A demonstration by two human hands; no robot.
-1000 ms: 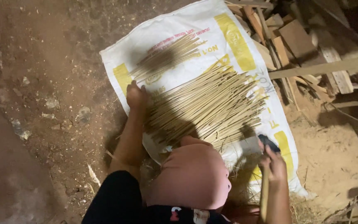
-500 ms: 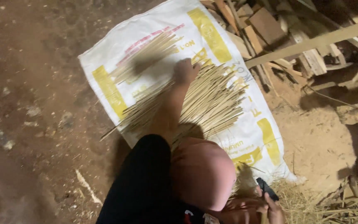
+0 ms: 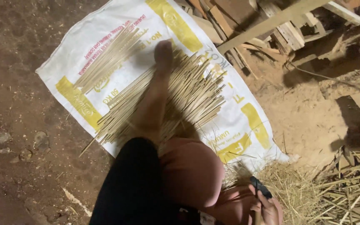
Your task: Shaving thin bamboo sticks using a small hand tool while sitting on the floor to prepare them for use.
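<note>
Sticks [image 3: 180, 98] lie fanned on the sack [image 3: 105, 46], long axes running lower-left to upper-right; the left hand [image 3: 163, 52] rests open-palmed on their far end, while the right hand [image 3: 266, 206] grips a dark tool [image 3: 260, 186] well apart.

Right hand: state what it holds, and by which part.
The right hand grips a dark-handled tool by its handle; the working end is hidden. The left hand holds nothing, resting flat on the pile of thin bamboo sticks.

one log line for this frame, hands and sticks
left hand: flat on stick pile | right hand: holds dark tool | sticks on white sack
</note>
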